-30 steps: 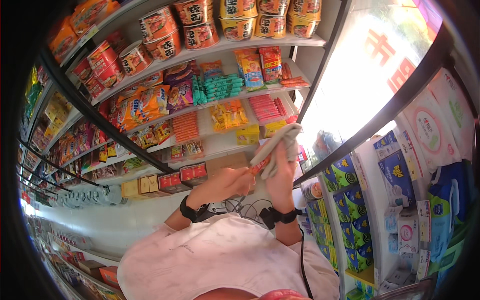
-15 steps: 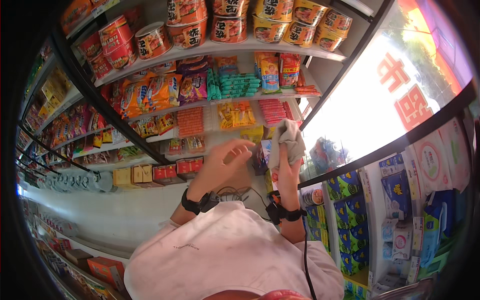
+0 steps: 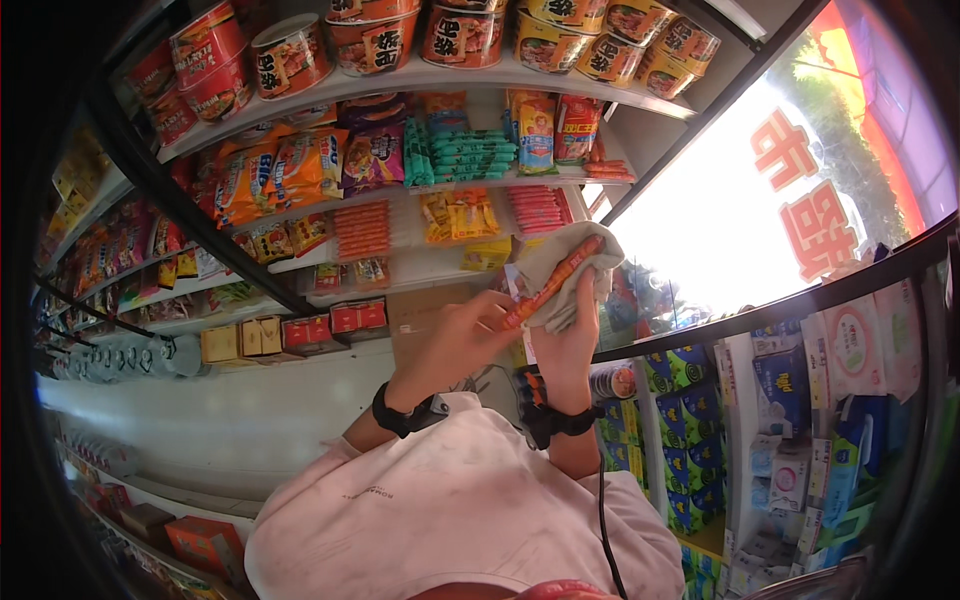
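My left hand (image 3: 468, 338) pinches the lower end of a long, thin sausage (image 3: 556, 280) in an orange-red wrapper. The sausage slants up to the right and lies against a grey cloth (image 3: 606, 245). That cloth is gripped in my right hand (image 3: 572, 335), and its folds spread behind and around the sausage's upper part. Just beyond my hands, orange stick packs (image 3: 362, 231) and pink stick packs (image 3: 538, 208) lie in rows on a shelf, with yellow packets (image 3: 458, 217) between them.
Higher shelves carry bagged snacks (image 3: 305, 165) and instant noodle tubs (image 3: 461, 38). A bright window (image 3: 720, 215) is at the right, above shelves of blue and green packs (image 3: 690, 440). Small boxes (image 3: 262, 338) line the bottom shelf. A black cable (image 3: 606, 520) hangs from my right wrist.
My left hand has come up to the right and now holds a sausage against the cloth. The cloth in my right hand has been opened out around it. The view has shifted slightly.
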The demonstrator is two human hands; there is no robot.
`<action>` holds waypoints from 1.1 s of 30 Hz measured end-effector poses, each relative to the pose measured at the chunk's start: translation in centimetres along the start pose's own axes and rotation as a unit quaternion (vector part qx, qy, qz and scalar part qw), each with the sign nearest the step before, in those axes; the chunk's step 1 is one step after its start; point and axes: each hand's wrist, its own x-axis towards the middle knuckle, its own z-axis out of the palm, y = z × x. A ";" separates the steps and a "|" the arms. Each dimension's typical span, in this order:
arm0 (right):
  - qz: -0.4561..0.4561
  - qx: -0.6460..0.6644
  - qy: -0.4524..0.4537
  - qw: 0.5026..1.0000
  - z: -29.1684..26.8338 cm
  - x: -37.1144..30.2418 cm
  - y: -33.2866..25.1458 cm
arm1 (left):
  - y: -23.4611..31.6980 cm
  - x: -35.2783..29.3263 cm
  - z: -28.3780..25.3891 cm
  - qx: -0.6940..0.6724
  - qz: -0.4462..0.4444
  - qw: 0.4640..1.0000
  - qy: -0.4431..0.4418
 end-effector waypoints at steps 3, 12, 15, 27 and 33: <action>0.149 0.388 -0.024 0.909 -0.4 0.6 -2.5 | -0.6 -0.2 -0.8 -0.016 0.037 0.999 -0.016; 0.147 0.363 -0.079 0.917 -0.6 -0.5 -1.8 | -1.9 0.2 -1.0 -0.059 0.039 0.997 0.026; 0.122 0.319 -0.050 0.938 1.7 -0.5 -3.1 | -2.1 0.7 -0.9 -0.027 0.061 0.998 0.008; 0.010 -0.072 -0.136 0.988 4.9 -0.3 0.5 | -2.7 -1.0 -5.1 0.013 0.050 0.999 0.017; -0.057 -0.168 -0.317 0.932 8.9 -2.3 0.6 | -2.3 -1.8 -10.7 -0.112 0.082 0.975 0.175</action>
